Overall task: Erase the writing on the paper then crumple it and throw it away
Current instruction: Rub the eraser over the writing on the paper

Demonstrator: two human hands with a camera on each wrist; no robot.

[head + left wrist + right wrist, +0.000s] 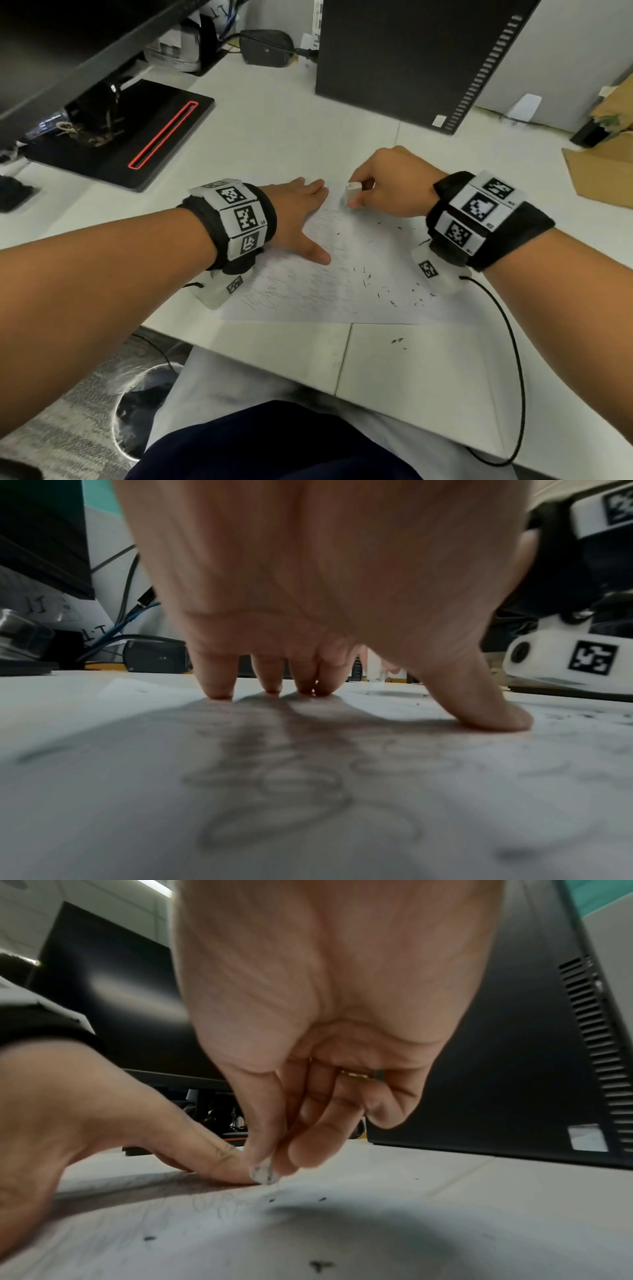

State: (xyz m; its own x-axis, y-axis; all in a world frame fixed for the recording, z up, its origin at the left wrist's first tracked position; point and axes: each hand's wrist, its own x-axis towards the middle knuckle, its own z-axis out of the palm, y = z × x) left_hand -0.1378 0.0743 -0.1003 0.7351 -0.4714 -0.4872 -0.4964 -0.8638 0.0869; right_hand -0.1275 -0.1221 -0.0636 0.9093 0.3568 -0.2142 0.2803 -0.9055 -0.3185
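A white sheet of paper point(342, 274) with faint pencil writing lies flat on the desk point(281, 120). My left hand point(301, 219) presses it down with straight, spread fingers point(219, 680) near its far left part. My right hand point(380, 185) pinches a small white eraser point(352, 192) between thumb and fingers, its smudged tip point(262, 1173) touching the paper's far edge beside the left index finger. Dark eraser crumbs point(387, 291) are scattered over the right half of the sheet. Pencil loops point(274, 783) run under the left palm.
A black computer tower point(411, 54) stands behind the paper. A black monitor base with a red slot point(144, 137) sits far left, a power brick point(267, 48) at the back, cardboard point(603, 168) at the right. A bin point(144, 394) stands on the floor below the desk's front edge.
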